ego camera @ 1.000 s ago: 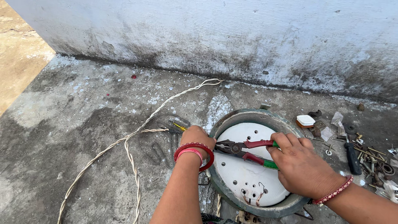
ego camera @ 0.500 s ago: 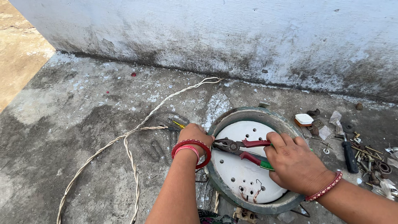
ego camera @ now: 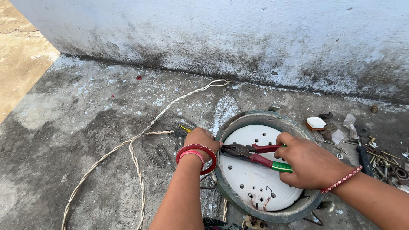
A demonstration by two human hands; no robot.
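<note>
A round grey metal housing [ego camera: 238, 121] lies on the concrete floor with a white perforated disc [ego camera: 251, 174] inside it. My right hand [ego camera: 309, 164] grips the red-and-green handles of a pair of pliers [ego camera: 255, 154], whose jaws point left at the housing's left rim. My left hand [ego camera: 200, 140], with red bangles at the wrist, is closed on that left rim, right by the plier jaws. What the jaws bite on is hidden by my left hand.
A white twisted cord [ego camera: 140, 140] runs from the housing across the floor. Coiled heating wire [ego camera: 159, 151] lies left of the housing. Screws, nuts, a small white block [ego camera: 316, 123] and a dark-handled tool [ego camera: 365, 159] lie at right. A stained wall [ego camera: 238, 38] stands behind.
The view has shifted slightly. My right hand and the pliers have moved a little left and down over the disc; my left hand stays at the rim.
</note>
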